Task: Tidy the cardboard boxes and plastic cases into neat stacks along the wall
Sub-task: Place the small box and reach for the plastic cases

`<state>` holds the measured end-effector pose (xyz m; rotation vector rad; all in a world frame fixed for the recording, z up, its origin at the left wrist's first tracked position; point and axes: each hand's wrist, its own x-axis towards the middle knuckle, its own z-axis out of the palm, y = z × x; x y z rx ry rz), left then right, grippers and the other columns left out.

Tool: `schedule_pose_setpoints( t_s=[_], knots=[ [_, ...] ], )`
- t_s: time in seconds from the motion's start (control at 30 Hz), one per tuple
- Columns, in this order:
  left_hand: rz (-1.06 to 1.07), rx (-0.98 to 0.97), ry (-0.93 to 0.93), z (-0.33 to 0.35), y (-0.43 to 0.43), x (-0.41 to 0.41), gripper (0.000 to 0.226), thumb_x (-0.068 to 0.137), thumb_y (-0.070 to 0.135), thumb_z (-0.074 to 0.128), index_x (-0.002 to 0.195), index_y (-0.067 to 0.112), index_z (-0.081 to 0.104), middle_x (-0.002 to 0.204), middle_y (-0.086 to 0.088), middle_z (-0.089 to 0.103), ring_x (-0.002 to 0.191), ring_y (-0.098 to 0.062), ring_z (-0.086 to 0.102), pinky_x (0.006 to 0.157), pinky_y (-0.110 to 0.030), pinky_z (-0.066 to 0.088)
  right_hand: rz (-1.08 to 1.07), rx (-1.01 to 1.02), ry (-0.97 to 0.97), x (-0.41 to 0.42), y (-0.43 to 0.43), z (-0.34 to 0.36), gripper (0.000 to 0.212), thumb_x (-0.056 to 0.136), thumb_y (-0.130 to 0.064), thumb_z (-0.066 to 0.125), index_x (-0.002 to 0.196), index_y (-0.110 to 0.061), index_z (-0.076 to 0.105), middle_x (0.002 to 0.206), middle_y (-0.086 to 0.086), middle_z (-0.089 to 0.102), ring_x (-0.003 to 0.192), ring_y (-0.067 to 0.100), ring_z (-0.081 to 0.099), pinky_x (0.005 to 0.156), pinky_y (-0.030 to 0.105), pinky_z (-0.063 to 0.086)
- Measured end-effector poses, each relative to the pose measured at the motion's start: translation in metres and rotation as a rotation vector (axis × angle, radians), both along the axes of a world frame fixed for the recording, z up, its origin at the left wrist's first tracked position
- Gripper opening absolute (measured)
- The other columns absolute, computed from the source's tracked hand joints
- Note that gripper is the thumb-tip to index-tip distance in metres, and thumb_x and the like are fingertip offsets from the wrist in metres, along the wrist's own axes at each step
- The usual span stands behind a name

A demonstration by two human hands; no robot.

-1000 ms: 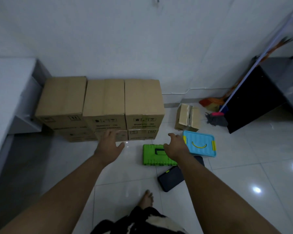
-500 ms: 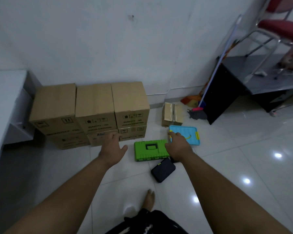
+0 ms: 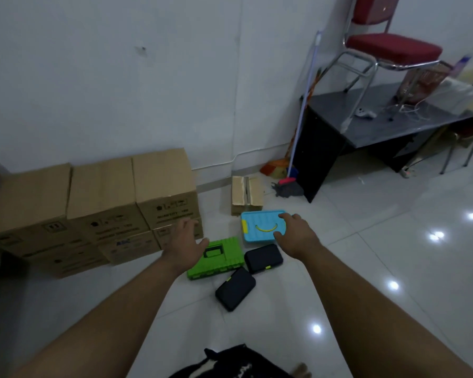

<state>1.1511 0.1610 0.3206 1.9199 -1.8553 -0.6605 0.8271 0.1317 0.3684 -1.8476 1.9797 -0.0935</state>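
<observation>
Stacked cardboard boxes [image 3: 101,203] stand in a row against the wall at left. A small cardboard box [image 3: 247,195] sits alone near the wall. On the floor lie a blue plastic case [image 3: 260,226] with a yellow handle, a green plastic case [image 3: 219,259] and two black cases [image 3: 263,258] [image 3: 235,289]. My right hand [image 3: 295,233] rests over the blue case's right edge, fingers spread. My left hand [image 3: 185,245] hovers open above the green case's left part, in front of the boxes.
A black low table [image 3: 366,132] stands at right with a red chair [image 3: 388,47] on top and cables. A mop and broom [image 3: 290,181] lean in the corner beside it. A white cabinet edge shows at far left. Glossy white tiles spread to the right.
The view swung right and back. My right hand moved from the green case's edge onto the blue case. A second black case has come into view; my left hand drifted right over the green case.
</observation>
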Motion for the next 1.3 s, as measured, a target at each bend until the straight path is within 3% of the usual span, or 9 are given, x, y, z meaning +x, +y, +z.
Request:
schedule_pose_setpoints(
  t_s=[0.33,0.63,0.8,0.9,1.0,1.17,1.3],
  knots=[
    [0.121,0.007,0.102,-0.01,-0.078,-0.199,0.051,0.094,0.036,0.071,0.136,0.013,0.054,0.136,-0.009,0.045,0.129,-0.029,0.046,0.108,-0.039,0.041,0.051,-0.005,0.013,-0.19,-0.09,0.012,0.065,0.097,-0.046,0.061,0.154,-0.028,0.037,0.148,0.006,0.044,0.134,0.026,0.046,0.106,0.044,0.048],
    [0.151,0.046,0.048,-0.034,-0.193,-0.254,0.054,0.093,0.044,0.068,0.135,0.015,0.051,0.134,-0.006,0.044,0.124,-0.03,0.049,0.101,-0.046,0.047,0.126,0.027,-0.009,-0.251,-0.213,-0.005,0.073,0.096,-0.048,0.063,0.158,-0.027,0.031,0.155,0.009,0.04,0.14,0.028,0.042,0.111,0.045,0.044],
    [0.246,0.106,0.119,-0.046,-0.292,-0.283,0.052,0.087,0.043,0.071,0.13,0.018,0.056,0.133,-0.009,0.05,0.125,-0.033,0.051,0.102,-0.047,0.047,0.195,0.026,0.026,-0.269,-0.297,0.002,0.07,0.096,-0.048,0.063,0.156,-0.028,0.034,0.15,0.005,0.044,0.136,0.025,0.045,0.109,0.042,0.046],
    [0.258,0.103,0.163,-0.046,-0.341,-0.301,0.035,0.089,0.034,0.071,0.121,0.024,0.061,0.126,-0.005,0.057,0.122,-0.029,0.053,0.1,-0.043,0.048,0.219,0.015,0.03,-0.286,-0.347,0.008,0.055,0.096,-0.044,0.064,0.146,-0.029,0.049,0.132,-0.002,0.056,0.115,0.015,0.056,0.095,0.033,0.049],
    [0.249,0.065,0.197,-0.043,-0.375,-0.316,0.024,0.091,0.027,0.07,0.114,0.024,0.065,0.118,-0.002,0.061,0.114,-0.025,0.057,0.098,-0.04,0.049,0.219,-0.022,-0.029,-0.299,-0.398,0.013,0.03,0.099,-0.027,0.061,0.128,-0.02,0.064,0.105,-0.003,0.062,0.092,0.01,0.053,0.078,0.025,0.039],
    [0.314,0.042,0.21,-0.036,-0.404,-0.334,0.011,0.092,0.019,0.071,0.102,0.022,0.068,0.103,0.003,0.065,0.1,-0.017,0.063,0.089,-0.03,0.048,0.186,-0.036,-0.017,-0.31,-0.474,0.004,0.014,0.1,-0.03,0.054,0.101,-0.026,0.067,0.089,0.0,0.069,0.082,0.02,0.066,0.074,0.035,0.056],
    [0.379,0.059,0.175,-0.042,-0.426,-0.34,0.015,0.088,0.029,0.07,0.1,0.02,0.067,0.099,-0.001,0.066,0.098,-0.022,0.065,0.089,-0.034,0.051,0.328,-0.046,0.026,-0.316,-0.542,-0.008,0.014,0.098,-0.033,0.055,0.101,-0.027,0.067,0.097,0.003,0.071,0.09,0.023,0.067,0.076,0.033,0.053]
  ],
)
